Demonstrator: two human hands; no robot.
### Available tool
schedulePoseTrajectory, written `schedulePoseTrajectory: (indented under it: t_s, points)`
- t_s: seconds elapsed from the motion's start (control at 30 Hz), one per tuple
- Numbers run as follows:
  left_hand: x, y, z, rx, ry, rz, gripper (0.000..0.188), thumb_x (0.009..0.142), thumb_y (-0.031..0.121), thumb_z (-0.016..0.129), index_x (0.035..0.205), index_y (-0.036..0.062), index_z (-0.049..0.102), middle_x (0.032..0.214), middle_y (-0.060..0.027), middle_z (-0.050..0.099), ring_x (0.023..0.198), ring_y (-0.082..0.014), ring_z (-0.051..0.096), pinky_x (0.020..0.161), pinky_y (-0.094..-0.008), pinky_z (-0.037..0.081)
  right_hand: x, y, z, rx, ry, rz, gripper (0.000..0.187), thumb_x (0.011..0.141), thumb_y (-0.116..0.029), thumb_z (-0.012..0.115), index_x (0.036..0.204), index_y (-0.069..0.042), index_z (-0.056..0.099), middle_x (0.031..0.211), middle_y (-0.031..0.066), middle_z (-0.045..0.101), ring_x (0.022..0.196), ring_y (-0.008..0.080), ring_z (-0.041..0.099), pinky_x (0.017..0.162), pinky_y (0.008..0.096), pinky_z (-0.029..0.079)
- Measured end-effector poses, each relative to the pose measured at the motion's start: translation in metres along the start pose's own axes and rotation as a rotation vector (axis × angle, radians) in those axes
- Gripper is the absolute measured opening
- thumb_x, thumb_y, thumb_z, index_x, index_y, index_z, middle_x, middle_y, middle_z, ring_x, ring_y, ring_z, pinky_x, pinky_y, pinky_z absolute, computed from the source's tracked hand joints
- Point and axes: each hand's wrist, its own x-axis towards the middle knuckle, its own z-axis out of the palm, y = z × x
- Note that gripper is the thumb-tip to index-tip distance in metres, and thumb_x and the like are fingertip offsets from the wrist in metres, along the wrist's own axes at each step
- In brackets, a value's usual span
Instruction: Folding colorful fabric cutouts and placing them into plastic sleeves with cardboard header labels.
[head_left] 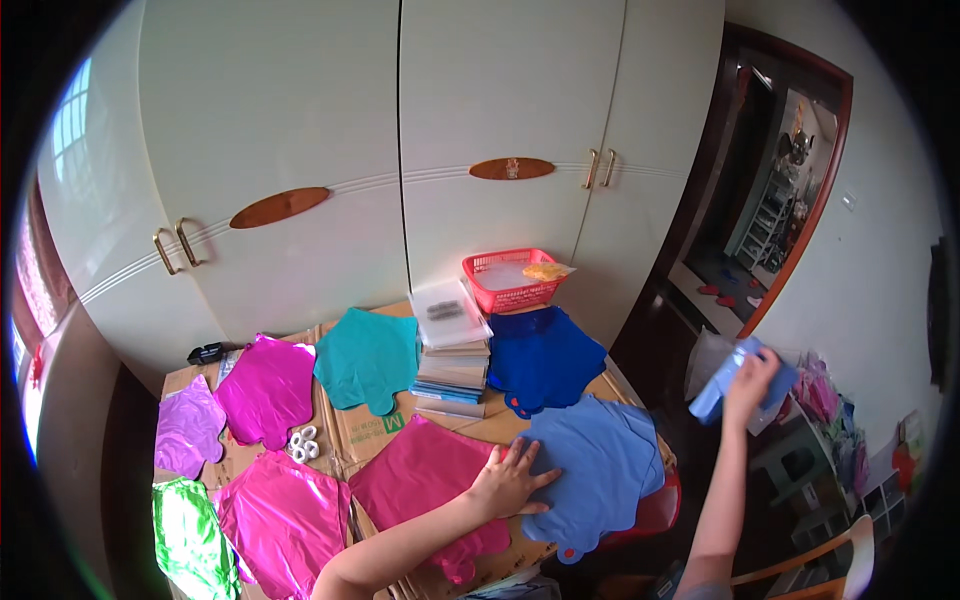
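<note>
My left hand (505, 482) lies with fingers spread on the left edge of a light blue stack of flat, uninflated foil balloons (592, 470) at the table's right. My right hand (752, 378) is raised past the table's right side, closed around a folded light blue foil balloon (714, 392); whether it is one sheet or more I cannot tell. Under my left forearm lies a dark pink flat balloon (415, 470). A dark blue one (545, 355) is spread just beyond the light blue stack.
Cardboard (345, 425) covers the table. A pile of cards (450, 375), a clear bag (447, 315) and a red basket (512, 290) stand at the back. Teal (368, 358), magenta (268, 390) and green (190, 535) balloons lie leftward, near white ribbon rolls (303, 444). A wooden chair (850, 550) is at right.
</note>
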Motion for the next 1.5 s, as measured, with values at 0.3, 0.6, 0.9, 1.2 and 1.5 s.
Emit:
schedulePoseTrajectory:
  t_s: [0.3, 0.6, 0.9, 1.2, 1.5]
  points:
    - [0.002, -0.004, -0.002, -0.071, 0.069, 0.053, 0.062, 0.082, 0.060, 0.052, 0.130, 0.0205, 0.051, 0.139, -0.0222, 0.039, 0.129, -0.0400, 0.037, 0.092, -0.0545, 0.039, -0.126, -0.116, 0.188, -0.266, -0.973, -0.587, 0.016, 0.083, -0.014, 0.051, 0.079, -0.009, 0.066, 0.088, 0.0121, 0.062, 0.078, 0.0314, 0.064, 0.070, 0.0428, 0.052]
    - [-0.006, -0.077, -0.044, -0.236, 0.104, -0.090, 0.044, 0.085, 0.045, 0.059, 0.118, 0.0164, 0.061, 0.130, -0.0070, 0.053, 0.126, -0.0243, 0.043, 0.100, -0.0469, 0.033, -0.188, -0.148, 0.213, -0.117, -1.070, -0.418, 0.026, 0.080, -0.029, 0.061, 0.083, -0.003, 0.067, 0.087, 0.0148, 0.061, 0.080, 0.0338, 0.063, 0.073, 0.0428, 0.052]
    - [0.035, -0.148, -0.044, -0.172, 0.054, -0.286, 0.037, 0.083, 0.037, 0.061, 0.110, 0.0127, 0.064, 0.118, -0.0053, 0.060, 0.117, -0.0231, 0.051, 0.095, -0.0405, 0.036, -0.197, -0.123, 0.234, 0.104, -1.064, 0.055, 0.023, 0.074, -0.026, 0.072, 0.082, -0.004, 0.072, 0.078, 0.0136, 0.068, 0.071, 0.0274, 0.066, 0.066, 0.0365, 0.050]
    - [0.089, -0.173, 0.023, 0.011, 0.154, -0.072, 0.030, 0.083, 0.023, 0.051, 0.108, 0.0101, 0.061, 0.108, -0.0075, 0.064, 0.112, -0.0228, 0.056, 0.096, -0.0435, 0.039, -0.191, -0.096, 0.245, 0.507, -1.118, 0.645, 0.018, 0.078, -0.019, 0.074, 0.084, -0.003, 0.069, 0.072, 0.0003, 0.064, 0.059, 0.0103, 0.056, 0.057, 0.0279, 0.046]
    - [0.104, -0.159, 0.018, -0.082, -0.202, -0.165, 0.033, 0.088, 0.024, 0.043, 0.117, 0.0112, 0.054, 0.111, -0.0143, 0.062, 0.112, -0.0288, 0.057, 0.109, -0.0523, 0.025, -0.125, -0.023, 0.227, 0.843, -0.798, 1.255, 0.015, 0.083, -0.011, 0.063, 0.093, -0.001, 0.060, 0.089, 0.0119, 0.062, 0.082, 0.0237, 0.062, 0.071, 0.0410, 0.054]
